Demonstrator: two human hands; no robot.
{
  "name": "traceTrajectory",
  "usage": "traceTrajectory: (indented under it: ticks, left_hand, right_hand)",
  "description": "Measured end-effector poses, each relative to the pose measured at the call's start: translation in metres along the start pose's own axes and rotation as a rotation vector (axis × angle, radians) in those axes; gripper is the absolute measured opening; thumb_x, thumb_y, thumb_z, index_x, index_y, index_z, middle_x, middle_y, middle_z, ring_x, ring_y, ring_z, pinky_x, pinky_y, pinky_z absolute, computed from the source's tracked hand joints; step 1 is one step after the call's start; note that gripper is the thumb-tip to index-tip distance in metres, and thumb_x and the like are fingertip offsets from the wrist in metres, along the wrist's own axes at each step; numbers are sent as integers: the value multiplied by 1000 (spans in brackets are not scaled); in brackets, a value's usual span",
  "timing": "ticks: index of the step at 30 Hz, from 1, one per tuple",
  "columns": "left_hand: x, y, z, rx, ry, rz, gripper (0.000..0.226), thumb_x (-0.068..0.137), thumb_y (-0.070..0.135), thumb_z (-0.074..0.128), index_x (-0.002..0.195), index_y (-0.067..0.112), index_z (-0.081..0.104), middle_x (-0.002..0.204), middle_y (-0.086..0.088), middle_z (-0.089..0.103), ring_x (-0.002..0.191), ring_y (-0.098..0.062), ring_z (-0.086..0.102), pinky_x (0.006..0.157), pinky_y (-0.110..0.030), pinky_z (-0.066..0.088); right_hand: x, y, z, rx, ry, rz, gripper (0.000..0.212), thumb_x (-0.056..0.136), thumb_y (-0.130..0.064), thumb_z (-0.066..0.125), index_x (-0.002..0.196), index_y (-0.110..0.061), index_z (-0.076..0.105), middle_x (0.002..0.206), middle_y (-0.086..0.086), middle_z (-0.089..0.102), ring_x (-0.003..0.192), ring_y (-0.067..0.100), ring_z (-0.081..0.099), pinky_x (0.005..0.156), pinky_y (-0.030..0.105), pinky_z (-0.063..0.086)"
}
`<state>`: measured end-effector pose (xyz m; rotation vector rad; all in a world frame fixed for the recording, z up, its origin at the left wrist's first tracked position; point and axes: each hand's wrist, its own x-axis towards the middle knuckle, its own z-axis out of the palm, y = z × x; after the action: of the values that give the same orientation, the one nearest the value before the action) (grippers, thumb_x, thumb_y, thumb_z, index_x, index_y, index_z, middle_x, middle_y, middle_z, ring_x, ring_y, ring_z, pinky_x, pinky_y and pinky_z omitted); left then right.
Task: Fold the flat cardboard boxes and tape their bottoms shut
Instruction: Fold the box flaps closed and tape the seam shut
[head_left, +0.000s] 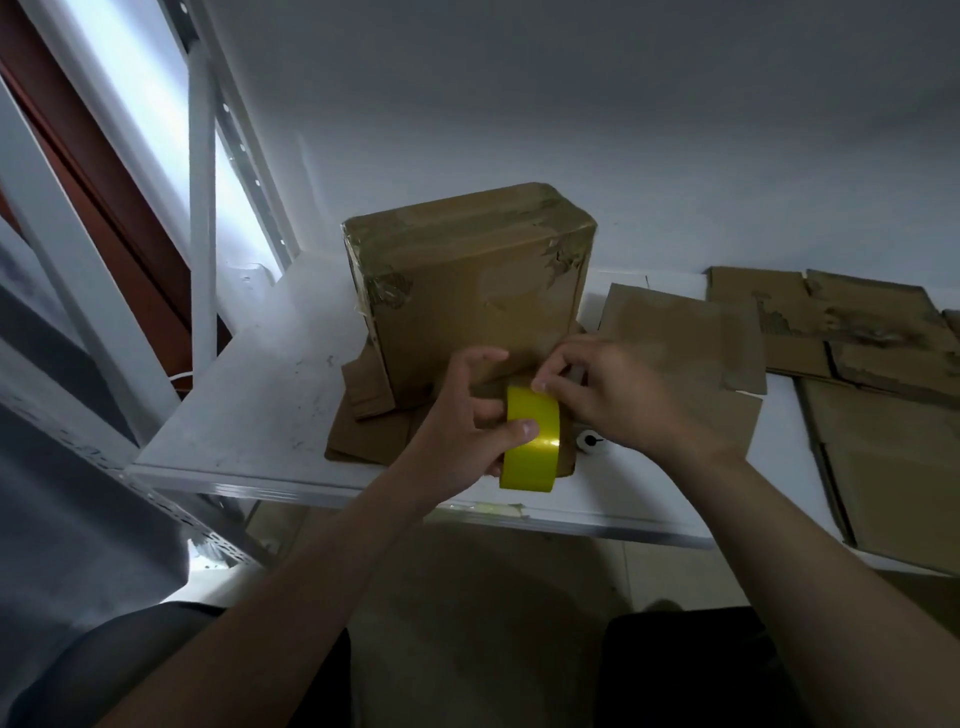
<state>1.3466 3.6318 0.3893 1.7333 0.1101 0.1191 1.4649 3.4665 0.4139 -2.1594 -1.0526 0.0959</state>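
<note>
White table, closed taped box, left hand gripping yellow tape roll, right hand pinching its top

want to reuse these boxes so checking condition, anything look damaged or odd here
Yes. The upright box carries crumpled, peeling old tape at its corners, and the flat cardboard at far right has torn, scuffed facing. A stray tape scrap clings to the table's front edge. The yellow tape roll looks intact.

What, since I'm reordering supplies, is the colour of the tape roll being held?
Glossy yellow; the tape roll shows best in the head view.
</note>
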Motion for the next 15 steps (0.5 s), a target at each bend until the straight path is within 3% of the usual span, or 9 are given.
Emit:
traceTrajectory:
  ticks: [3,6,10,15]
  left_hand:
    - [2,-3,6,6,32,-17,54,91,17,73,114,48,36,87,-1,75,62,-13,68,54,-24,53]
    - [5,-3,14,22,31,-8,45,93,19,71,105,44,36,84,-1,74,65,-11,68,56,-25,54]
    - [7,2,21,26,15,6,40,96,19,68,90,43,36,79,4,69,66,-5,67,54,-23,52]
    - [5,7,20,143,29,27,29,96,27,64,99,44,41,94,4,67,84,-21,69,62,-41,62]
  right_hand:
    - [-5,0,3,-45,65,-47,7,94,-19,68,88,-22,66,83,-19,56,81,-9,54,67,9,38]
    - [-7,5,2,-42,115,-1,9,95,-25,67,88,-29,64,85,-18,62,80,0,58,69,18,44]
    - [-10,5,2,50,163,53,16,96,-27,66,85,-36,60,81,-19,65,80,-2,61,61,11,41]
    - [-11,0,2,135,199,69,7,94,-23,69,89,-19,70,84,-11,69,81,3,61,64,11,43]
